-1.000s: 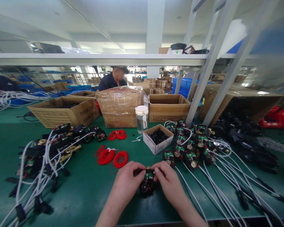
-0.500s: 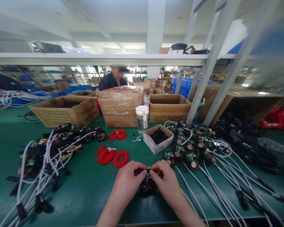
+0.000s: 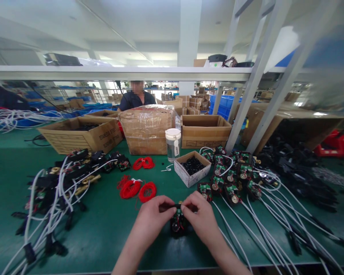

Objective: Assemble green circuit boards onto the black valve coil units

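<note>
Directly in front of me on the green table sits a black housing (image 3: 177, 226) with a green circuit board, red wires and a round metal piece. My left hand (image 3: 154, 215) closes its thumb and fingertips on a small black part (image 3: 178, 206) at the far edge of the housing. From the other side, my right hand (image 3: 200, 214) pinches the same spot with thumb and index finger. A brass-coloured tip shows just beyond the fingertips. Exactly how the small part sits on the housing is hidden by my fingers.
Red wire coils (image 3: 131, 189) lie left of centre, and a carton of black parts (image 3: 176, 172) stands beyond my hands. A lidded cup (image 3: 172, 147) is behind it. Similar housings with white cables (image 3: 233, 193) spread right; another cabled pile (image 3: 57, 191) lies left. A person (image 3: 136, 100) sits opposite.
Both hands stay at the housing's far edge with slightly shifted fingers. The small black part now shows more sideways between them. The person opposite has moved their head slightly left.
</note>
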`<state>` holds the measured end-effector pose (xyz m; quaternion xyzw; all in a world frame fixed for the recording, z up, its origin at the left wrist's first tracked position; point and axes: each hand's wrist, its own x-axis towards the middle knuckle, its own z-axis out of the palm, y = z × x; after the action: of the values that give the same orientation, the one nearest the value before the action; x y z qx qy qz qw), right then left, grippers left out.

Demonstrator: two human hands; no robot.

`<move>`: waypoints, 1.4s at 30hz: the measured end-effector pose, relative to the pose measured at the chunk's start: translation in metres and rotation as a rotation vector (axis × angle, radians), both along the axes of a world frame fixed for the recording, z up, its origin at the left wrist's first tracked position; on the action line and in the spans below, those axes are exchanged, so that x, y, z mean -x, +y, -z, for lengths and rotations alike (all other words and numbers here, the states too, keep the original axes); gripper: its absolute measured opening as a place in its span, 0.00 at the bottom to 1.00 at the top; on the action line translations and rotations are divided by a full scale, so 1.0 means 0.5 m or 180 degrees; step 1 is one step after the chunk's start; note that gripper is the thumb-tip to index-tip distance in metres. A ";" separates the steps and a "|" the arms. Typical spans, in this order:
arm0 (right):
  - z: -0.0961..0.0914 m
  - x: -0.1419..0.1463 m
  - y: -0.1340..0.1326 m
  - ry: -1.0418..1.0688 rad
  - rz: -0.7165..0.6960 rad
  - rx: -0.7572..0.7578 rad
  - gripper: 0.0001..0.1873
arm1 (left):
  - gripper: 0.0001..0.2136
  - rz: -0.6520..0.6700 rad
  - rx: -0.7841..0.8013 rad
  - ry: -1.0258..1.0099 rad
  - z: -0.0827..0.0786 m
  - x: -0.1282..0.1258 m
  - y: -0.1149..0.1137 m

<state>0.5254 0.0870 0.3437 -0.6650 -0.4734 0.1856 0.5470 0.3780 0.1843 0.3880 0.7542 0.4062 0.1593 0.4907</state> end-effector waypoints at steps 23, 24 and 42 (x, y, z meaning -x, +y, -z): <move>-0.002 0.006 -0.005 -0.0043 0.0032 -0.0015 0.08 | 0.15 -0.0015 -0.0004 -0.0012 0.002 0.008 0.002; -0.002 0.006 -0.005 -0.0040 0.0030 -0.0022 0.08 | 0.14 -0.0032 0.0003 -0.0008 0.002 0.005 0.001; 0.006 0.008 -0.010 -0.0122 0.0068 0.0049 0.07 | 0.13 -0.0182 -0.0019 -0.0269 0.026 0.012 -0.003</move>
<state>0.5212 0.0821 0.3408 -0.6777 -0.4752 0.1706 0.5346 0.3717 0.1827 0.3752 0.7364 0.4060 0.2061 0.5004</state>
